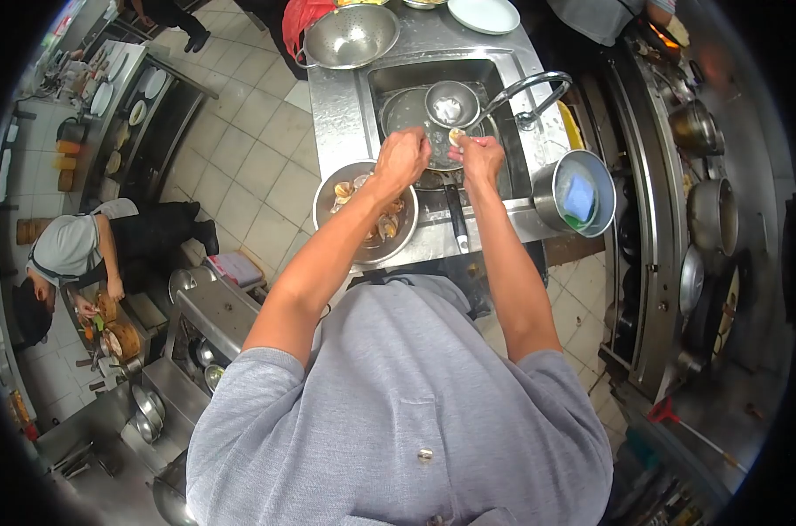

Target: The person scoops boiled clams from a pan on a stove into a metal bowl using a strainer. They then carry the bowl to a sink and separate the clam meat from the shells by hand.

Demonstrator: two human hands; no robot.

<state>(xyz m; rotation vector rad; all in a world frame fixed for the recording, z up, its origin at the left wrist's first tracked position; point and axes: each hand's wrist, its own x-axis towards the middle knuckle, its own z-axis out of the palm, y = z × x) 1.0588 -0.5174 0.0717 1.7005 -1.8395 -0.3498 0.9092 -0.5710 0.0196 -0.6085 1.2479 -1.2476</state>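
Over the sink (490, 79), my right hand (483, 162) pinches a small cream-coloured shellfish piece (456, 137). My left hand (403, 159) is closed beside it, its fingertips curled together; whatever they hold is too small to make out. Below my hands, a frying pan with a black handle (456, 219) sits in the sink with water in it. A small metal bowl (451, 90) is at the pan's far side, near the faucet (538, 81). Under my left forearm, a metal bowl (321, 210) holds several brownish shellfish (387, 226), partly hidden by my arm.
Right of the sink stands a metal pot (549, 197) with a blue sponge (579, 196) inside. A colander (349, 39) and a white plate (484, 15) rest on the far counter. A co-worker (82, 245) bends over food at left. Flame (665, 35) shows at far right.
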